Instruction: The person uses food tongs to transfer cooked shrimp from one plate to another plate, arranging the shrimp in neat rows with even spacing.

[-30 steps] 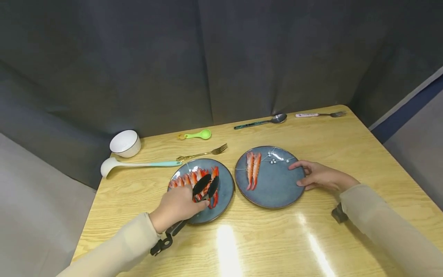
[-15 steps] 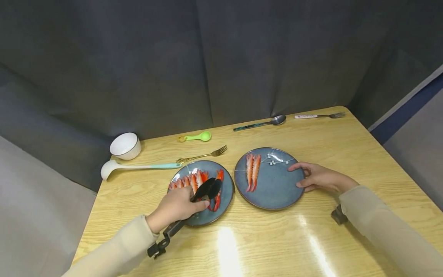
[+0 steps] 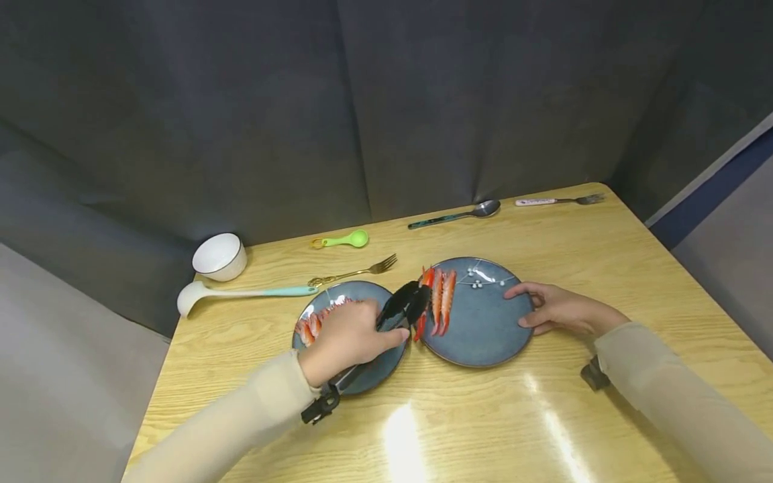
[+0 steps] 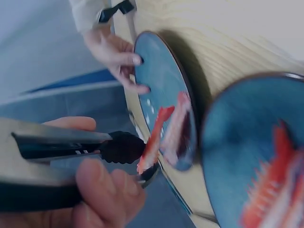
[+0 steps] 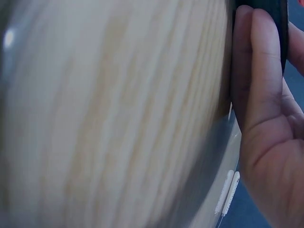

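Note:
My left hand (image 3: pixel 353 335) grips a pair of black-tipped tongs (image 3: pixel 398 308). Pinched in their tips is a red shrimp (image 4: pixel 154 137), hanging over the left rim of the right blue plate (image 3: pixel 489 329). Two more shrimp (image 3: pixel 447 302) lie side by side on that plate, just right of the held one. My right hand (image 3: pixel 558 308) holds the plate's right rim, thumb and forefinger on top; in the right wrist view other fingers (image 5: pixel 266 61) reach under it. Several shrimp (image 3: pixel 308 330) lie on the left blue plate (image 3: pixel 386 359), partly hidden by my left hand.
Behind the plates lie a gold fork (image 3: pixel 356 271), a green measuring spoon (image 3: pixel 347 239), a dark-handled spoon (image 3: pixel 455 215) and a fork with a pale handle (image 3: pixel 558 200). A ladle (image 3: pixel 241 292) and a white bowl (image 3: pixel 219 257) are at the left. A dark curtain (image 3: pixel 386 107) borders the table's back.
My left hand has carried the tongs and a shrimp rightward, off the left plate to the right plate's left edge. My right hand keeps its hold on the right plate.

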Demonstrator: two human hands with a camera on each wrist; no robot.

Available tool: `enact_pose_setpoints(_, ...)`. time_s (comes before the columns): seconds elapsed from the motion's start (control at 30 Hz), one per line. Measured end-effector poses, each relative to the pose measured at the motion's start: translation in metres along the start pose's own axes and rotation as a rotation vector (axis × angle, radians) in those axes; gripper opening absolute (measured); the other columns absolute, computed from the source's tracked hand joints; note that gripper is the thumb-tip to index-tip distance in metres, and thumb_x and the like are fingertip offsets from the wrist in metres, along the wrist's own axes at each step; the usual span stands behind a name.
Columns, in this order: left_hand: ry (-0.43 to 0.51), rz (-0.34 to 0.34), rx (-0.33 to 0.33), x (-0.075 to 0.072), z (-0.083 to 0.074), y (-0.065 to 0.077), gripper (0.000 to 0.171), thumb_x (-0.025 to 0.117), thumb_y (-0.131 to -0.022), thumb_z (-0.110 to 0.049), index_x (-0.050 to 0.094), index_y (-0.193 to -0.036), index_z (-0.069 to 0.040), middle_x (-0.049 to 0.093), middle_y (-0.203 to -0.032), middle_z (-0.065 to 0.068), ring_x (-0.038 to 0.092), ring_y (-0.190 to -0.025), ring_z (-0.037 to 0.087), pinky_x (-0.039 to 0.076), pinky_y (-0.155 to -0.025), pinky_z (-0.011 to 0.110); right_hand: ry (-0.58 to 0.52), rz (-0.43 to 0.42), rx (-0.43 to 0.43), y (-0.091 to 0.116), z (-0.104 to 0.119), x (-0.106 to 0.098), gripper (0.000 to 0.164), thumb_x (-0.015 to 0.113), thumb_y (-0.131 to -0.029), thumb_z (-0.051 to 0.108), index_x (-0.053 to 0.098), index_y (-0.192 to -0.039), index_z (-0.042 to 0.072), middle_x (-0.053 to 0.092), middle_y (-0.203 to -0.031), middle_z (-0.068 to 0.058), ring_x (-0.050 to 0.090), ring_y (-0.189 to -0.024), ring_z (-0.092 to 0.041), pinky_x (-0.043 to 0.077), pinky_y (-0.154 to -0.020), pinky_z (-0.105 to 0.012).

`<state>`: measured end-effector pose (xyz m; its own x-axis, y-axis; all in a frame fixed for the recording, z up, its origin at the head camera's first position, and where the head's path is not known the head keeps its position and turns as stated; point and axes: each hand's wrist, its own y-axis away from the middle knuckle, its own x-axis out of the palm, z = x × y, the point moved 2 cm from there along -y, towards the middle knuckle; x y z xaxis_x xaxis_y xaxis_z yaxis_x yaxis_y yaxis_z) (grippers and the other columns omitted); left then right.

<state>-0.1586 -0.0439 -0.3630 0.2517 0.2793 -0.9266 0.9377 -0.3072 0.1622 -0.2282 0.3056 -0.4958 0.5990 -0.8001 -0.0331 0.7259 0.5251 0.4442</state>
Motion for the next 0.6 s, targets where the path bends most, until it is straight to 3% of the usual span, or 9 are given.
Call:
enact_pose_setpoints(0.23, -0.149, 0.018, 0.036, 0.023, -0.043, -0.029, 0.048, 0.054, -0.073, -0.059, 0.05, -0.078, -0.011, 0.048, -0.055, -0.001, 0.046, -0.046, 0.014, 0.035, -0.041, 0.03, 0.032, -0.002, 0.009, -0.001, 0.001, 0.002, 0.064, 0.067, -0.074, 0.006, 0.033, -0.128, 0.007, 0.032, -0.091, -0.015, 0.051, -0.078, -0.024, 0.047, -0.07, -0.04)
enact_pose_setpoints(0.43, -0.191, 0.034, 0.042, 0.038, -0.062, -0.046, 0.043, 0.055, -0.075, -0.054, 0.051, -0.077, -0.011, 0.05, -0.062, 0.0, 0.049, -0.05, 0.014, 0.037, -0.04, 0.03, 0.008, 0.012, 0.004, -0.001, 0.001, 0.002, 0.063, 0.066, -0.076, 0.004, 0.032, -0.128, 0.006, 0.036, -0.104, -0.021, 0.052, -0.081, -0.025, 0.046, -0.07, -0.043)
enact_pose_setpoints(0.6, -0.208, 0.047, 0.008, 0.043, -0.074, -0.055, 0.042, 0.054, -0.077, -0.051, 0.052, -0.081, -0.009, 0.048, -0.063, 0.0, 0.048, -0.051, 0.014, 0.036, -0.038, 0.031, 0.0, 0.006, 0.004, 0.001, 0.001, -0.001, 0.063, 0.066, -0.075, 0.004, 0.031, -0.128, 0.005, 0.036, -0.112, -0.023, 0.053, -0.086, -0.027, 0.046, -0.07, -0.043)
